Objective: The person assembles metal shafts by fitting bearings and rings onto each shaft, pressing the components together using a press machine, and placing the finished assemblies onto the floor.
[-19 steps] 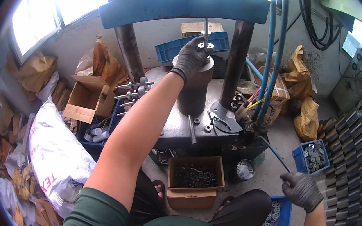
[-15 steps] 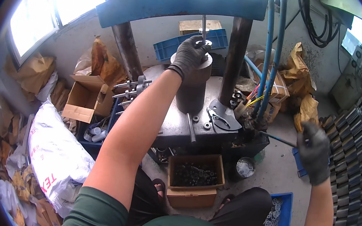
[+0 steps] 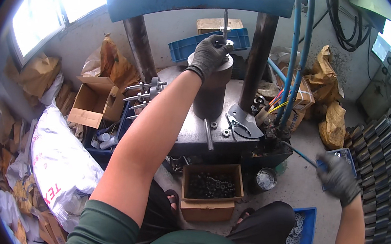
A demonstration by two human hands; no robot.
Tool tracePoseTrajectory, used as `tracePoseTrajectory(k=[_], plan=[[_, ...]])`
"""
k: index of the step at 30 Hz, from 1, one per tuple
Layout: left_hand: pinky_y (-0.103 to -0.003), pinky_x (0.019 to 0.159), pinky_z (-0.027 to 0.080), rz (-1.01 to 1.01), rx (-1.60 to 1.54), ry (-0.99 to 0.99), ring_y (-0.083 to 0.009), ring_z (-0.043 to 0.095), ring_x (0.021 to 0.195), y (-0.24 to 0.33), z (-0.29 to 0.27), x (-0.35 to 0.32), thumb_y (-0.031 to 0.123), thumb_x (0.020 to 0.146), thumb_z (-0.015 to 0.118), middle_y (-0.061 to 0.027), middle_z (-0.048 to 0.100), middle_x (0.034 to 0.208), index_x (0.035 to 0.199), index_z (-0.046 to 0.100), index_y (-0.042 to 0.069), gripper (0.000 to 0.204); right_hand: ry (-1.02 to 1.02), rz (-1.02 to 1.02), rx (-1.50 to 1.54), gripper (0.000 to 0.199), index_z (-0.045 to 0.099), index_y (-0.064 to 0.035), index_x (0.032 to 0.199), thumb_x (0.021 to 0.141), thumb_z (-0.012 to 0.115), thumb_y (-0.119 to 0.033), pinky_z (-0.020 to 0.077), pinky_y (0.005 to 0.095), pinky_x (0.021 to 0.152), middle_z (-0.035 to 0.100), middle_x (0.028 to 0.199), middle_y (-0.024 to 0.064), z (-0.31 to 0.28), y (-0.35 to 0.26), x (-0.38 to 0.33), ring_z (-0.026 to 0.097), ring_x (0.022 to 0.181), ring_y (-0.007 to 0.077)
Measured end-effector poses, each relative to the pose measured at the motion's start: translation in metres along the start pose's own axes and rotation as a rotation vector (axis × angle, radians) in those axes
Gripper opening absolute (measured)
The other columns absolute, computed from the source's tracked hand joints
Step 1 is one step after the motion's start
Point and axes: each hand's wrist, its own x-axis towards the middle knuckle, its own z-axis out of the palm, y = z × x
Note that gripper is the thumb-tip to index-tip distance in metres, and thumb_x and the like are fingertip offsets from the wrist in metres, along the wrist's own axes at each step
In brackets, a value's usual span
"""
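My left hand (image 3: 209, 53), in a dark glove, reaches up to the top of a dark steel cylinder (image 3: 210, 97) standing on the press table (image 3: 194, 134). Its fingertips pinch a pale metal ring (image 3: 228, 43) around a thin upright rod (image 3: 225, 22). My right hand (image 3: 339, 177), also gloved and blurred, hovers low at the right over a small blue bin (image 3: 352, 160) of metal pieces, beside the tip of a thin blue rod (image 3: 304, 156). Whether it holds anything does not show.
A cardboard box (image 3: 209, 207) of dark small parts sits below the press, with a small tin (image 3: 265, 179) beside it. A blue tray (image 3: 307, 236) of washers lies by my right knee. Pliers (image 3: 237, 124) rest on the table. Stacked metal parts (image 3: 389, 156) line the right.
My right hand rose from low at the right to beside the press, then settled slightly lower over the blue bin. My left hand stayed on the cylinder top.
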Motion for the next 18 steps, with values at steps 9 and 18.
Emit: tracePoseTrajectory(k=[9, 18], plan=[[-0.030, 0.081, 0.058, -0.006, 0.033, -0.022, -0.0141, 0.071, 0.084, 0.014, 0.006, -0.004, 0.028, 0.088, 0.085, -0.0091, 0.076, 0.098, 0.117, 0.071, 0.004, 0.040, -0.305, -0.007, -0.001, 0.033, 0.076, -0.0057, 0.109, 0.087, 0.062, -0.027, 0.0581, 0.0476, 0.084, 0.074, 0.093, 0.0210, 0.048, -0.004, -0.063, 0.073, 0.091, 0.0384], [-0.030, 0.085, 0.056, -0.018, 0.050, -0.038, -0.0132, 0.067, 0.089, 0.005, 0.003, 0.003, 0.028, 0.089, 0.085, -0.0075, 0.074, 0.104, 0.120, 0.071, 0.004, 0.042, -0.320, -0.105, -0.089, 0.034, 0.075, -0.0045, 0.113, 0.087, 0.061, -0.023, 0.0585, 0.0467, 0.084, 0.075, 0.095, 0.0207, 0.040, 0.002, -0.055, 0.073, 0.090, 0.0375]])
